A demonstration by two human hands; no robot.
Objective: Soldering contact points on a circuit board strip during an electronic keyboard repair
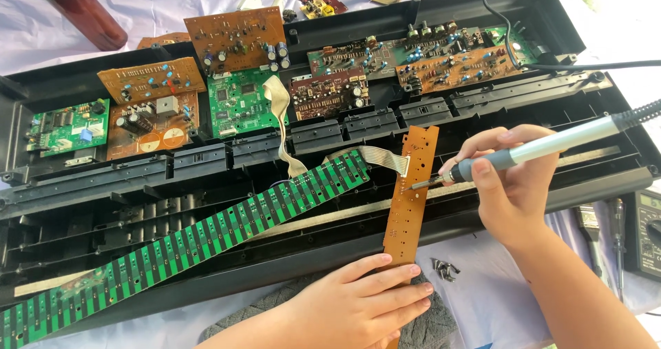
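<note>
The right hand (513,191) holds a soldering iron (523,153) in a pen-like grip, fingers pressed around its dark collar, with the tip touching or just above the narrow brown circuit board (412,197). That board lies across the front rail of the opened black keyboard casing (482,18), near its right end, with its lower end reaching past the casing's front edge. The left hand (358,304) lies flat with fingers spread, pressing down on the lower end of the board over a grey cloth (420,332); it pinches nothing.

A grey ribbon cable (375,156) runs from the top of the brown board to the long green key-contact board (186,246), which lies slantwise across the casing toward its front left corner. Loose screws (445,269) sit on the white-covered surface (482,301) just beside the board's lower end.

The risks, as I judge them: the board is only partly supported, so if the pressing hand eases it could tip or slide under the tip and smear a joint. The hot tip is near the ribbon cable and the plastic rail, either of which could melt on contact. The left fingertips lie on the same board, so a slip downward could burn them.
</note>
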